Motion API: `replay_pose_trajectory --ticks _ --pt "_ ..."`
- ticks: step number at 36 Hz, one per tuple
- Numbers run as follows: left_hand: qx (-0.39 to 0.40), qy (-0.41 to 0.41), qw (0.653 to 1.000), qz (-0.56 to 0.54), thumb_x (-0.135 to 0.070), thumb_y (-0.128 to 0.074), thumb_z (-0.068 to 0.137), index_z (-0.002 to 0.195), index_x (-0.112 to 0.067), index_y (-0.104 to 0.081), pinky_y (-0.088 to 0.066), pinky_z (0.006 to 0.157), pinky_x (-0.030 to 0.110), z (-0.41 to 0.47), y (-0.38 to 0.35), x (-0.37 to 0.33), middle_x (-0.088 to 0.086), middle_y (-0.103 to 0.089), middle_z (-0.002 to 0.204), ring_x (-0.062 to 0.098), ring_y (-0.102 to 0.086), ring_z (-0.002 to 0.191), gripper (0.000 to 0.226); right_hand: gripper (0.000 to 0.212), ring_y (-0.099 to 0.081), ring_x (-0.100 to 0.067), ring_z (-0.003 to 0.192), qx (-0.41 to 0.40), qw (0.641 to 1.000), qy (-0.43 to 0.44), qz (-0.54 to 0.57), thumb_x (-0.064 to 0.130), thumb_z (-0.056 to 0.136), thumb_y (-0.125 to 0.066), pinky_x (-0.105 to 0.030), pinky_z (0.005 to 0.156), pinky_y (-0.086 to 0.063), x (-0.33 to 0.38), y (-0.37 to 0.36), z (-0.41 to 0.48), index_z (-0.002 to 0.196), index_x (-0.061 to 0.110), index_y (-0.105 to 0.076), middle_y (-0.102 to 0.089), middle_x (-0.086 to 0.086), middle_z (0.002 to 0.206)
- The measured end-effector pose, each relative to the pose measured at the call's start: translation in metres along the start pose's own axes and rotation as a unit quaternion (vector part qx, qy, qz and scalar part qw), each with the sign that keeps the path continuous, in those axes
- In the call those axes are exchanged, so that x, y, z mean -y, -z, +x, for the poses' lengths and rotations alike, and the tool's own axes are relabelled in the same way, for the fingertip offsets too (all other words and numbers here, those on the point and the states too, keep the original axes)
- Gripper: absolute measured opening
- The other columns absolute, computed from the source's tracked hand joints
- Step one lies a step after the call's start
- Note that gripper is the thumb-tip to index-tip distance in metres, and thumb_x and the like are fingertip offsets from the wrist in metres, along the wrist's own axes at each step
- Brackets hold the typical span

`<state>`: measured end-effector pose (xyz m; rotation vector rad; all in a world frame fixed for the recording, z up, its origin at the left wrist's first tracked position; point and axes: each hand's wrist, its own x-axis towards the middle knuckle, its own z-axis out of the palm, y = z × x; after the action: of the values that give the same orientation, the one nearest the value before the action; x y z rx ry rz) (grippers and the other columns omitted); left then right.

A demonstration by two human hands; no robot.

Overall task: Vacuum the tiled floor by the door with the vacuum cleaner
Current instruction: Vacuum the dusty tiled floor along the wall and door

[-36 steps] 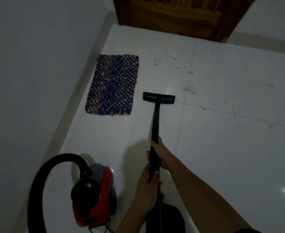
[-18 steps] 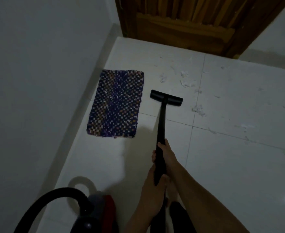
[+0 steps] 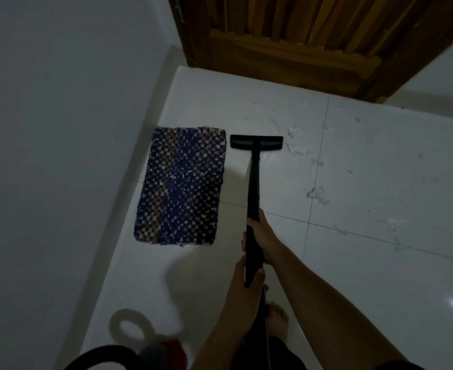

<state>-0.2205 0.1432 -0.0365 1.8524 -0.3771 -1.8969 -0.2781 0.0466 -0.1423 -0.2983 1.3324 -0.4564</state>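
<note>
Both my hands grip the black vacuum wand (image 3: 254, 182). My right hand (image 3: 264, 235) holds it higher up the tube, my left hand (image 3: 246, 284) wraps its lower end. The flat black floor nozzle (image 3: 256, 142) rests on the white tiled floor (image 3: 380, 236), just right of a blue checkered mat (image 3: 181, 185). White scraps of debris (image 3: 297, 145) lie on the tiles right of the nozzle, with more (image 3: 317, 194) along the grout line. The red and grey vacuum body (image 3: 164, 351) and its black hose (image 3: 100, 356) show at the bottom left edge.
A wooden door (image 3: 300, 36) stands shut at the far end. A grey wall (image 3: 60, 129) runs along the left, close to the mat. My bare foot (image 3: 277, 317) stands on the tile under the wand. More specks are scattered on the tiles at the right.
The view has shifted forward toward the door. The nozzle has slid farther up beside the mat, nearer the debris, and the vacuum body has dropped to the bottom edge.
</note>
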Motion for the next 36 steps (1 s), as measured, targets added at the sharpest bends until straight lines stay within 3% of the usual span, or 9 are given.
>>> replay_pose_trajectory --ticks 8,11,16,19,23,25,30,32,36 --pt "0.002 -0.032 0.999 0.023 -0.027 -0.042 0.097 0.129 -0.032 -0.033 -0.048 0.058 0.029 0.031 0.026 -0.055 0.005 -0.055 0.080 0.016 -0.053 0.063 0.034 0.038 -0.041 -0.019 0.044 -0.001 0.999 0.017 -0.046 0.012 0.102 -0.035 -0.025 0.039 -0.041 0.050 -0.038 0.034 0.135 0.031 -0.031 -0.039 -0.008 0.059" --pt "-0.013 -0.037 0.999 0.026 -0.024 -0.044 0.097 0.127 -0.031 -0.035 -0.047 0.057 0.025 0.041 0.041 -0.067 0.003 -0.055 0.075 0.014 -0.053 0.060 0.032 0.038 -0.043 -0.020 0.045 0.010 0.999 0.009 -0.038 0.013 0.102 -0.035 -0.027 0.041 -0.042 0.059 -0.052 0.046 0.128 0.040 -0.030 -0.041 -0.008 0.061" --pt "-0.022 -0.044 0.998 0.045 -0.014 -0.042 0.097 0.141 -0.015 -0.031 -0.046 0.047 0.010 0.057 0.064 -0.084 0.001 -0.058 0.076 0.009 -0.054 0.062 0.045 0.043 -0.046 -0.021 0.048 0.010 0.999 0.014 -0.048 0.013 0.102 -0.036 -0.031 0.045 -0.043 0.069 -0.070 0.065 0.128 0.045 -0.028 -0.047 -0.009 0.067" --pt "-0.032 -0.047 0.997 0.058 -0.019 -0.045 0.097 0.141 -0.024 -0.031 -0.048 0.052 0.014 0.067 0.069 -0.096 0.008 -0.064 0.087 0.010 -0.057 0.065 0.046 0.044 -0.048 -0.021 0.049 0.006 0.998 0.014 -0.056 0.013 0.100 -0.038 -0.029 0.045 -0.043 0.082 -0.078 0.076 0.131 0.043 -0.029 -0.048 -0.009 0.068" --pt "-0.039 -0.036 0.998 0.037 -0.020 -0.047 0.096 0.142 -0.021 -0.031 -0.051 0.087 0.042 0.079 0.069 -0.119 0.022 -0.058 0.122 0.025 -0.063 0.094 0.049 0.040 -0.046 -0.020 0.047 0.013 0.998 0.024 -0.060 0.012 0.100 -0.040 -0.029 0.044 -0.041 0.106 -0.085 0.089 0.124 0.042 -0.030 -0.047 -0.007 0.062" --pt "-0.033 -0.054 0.997 0.041 -0.025 -0.048 0.095 0.141 -0.023 -0.034 -0.050 0.085 0.044 0.085 0.069 -0.128 0.025 -0.055 0.127 0.019 -0.059 0.082 0.049 0.044 -0.046 -0.020 0.047 0.015 0.997 0.025 -0.068 0.012 0.100 -0.039 -0.030 0.045 -0.042 0.116 -0.086 0.097 0.126 0.045 -0.028 -0.048 -0.007 0.062" --pt "-0.042 -0.034 0.998 -0.016 -0.018 -0.050 0.094 0.139 -0.027 -0.038 -0.042 0.057 0.031 0.106 0.066 -0.146 0.021 -0.065 0.096 0.025 -0.059 0.061 0.047 0.041 -0.051 -0.019 0.054 0.007 0.996 0.031 -0.087 0.017 0.100 -0.039 -0.030 0.048 -0.044 0.133 -0.088 0.120 0.128 0.045 -0.030 -0.051 -0.006 0.072" --pt "-0.042 -0.031 0.998 -0.030 -0.017 -0.050 0.094 0.139 -0.029 -0.039 -0.038 0.052 0.032 0.113 0.066 -0.151 0.008 -0.059 0.069 0.018 -0.047 0.049 0.048 0.042 -0.051 -0.017 0.062 0.004 0.996 0.026 -0.088 0.020 0.099 -0.041 -0.029 0.052 -0.044 0.139 -0.090 0.128 0.133 0.042 -0.032 -0.050 -0.001 0.078" --pt "-0.037 -0.039 0.998 -0.034 -0.015 -0.047 0.095 0.133 -0.041 -0.037 -0.037 0.051 0.031 0.123 0.065 -0.167 -0.006 -0.055 0.051 0.016 -0.042 0.046 0.047 0.046 -0.051 -0.021 0.061 0.004 0.995 0.028 -0.100 0.019 0.098 -0.039 -0.033 0.055 -0.044 0.152 -0.092 0.143 0.136 0.043 -0.030 -0.051 -0.006 0.077"
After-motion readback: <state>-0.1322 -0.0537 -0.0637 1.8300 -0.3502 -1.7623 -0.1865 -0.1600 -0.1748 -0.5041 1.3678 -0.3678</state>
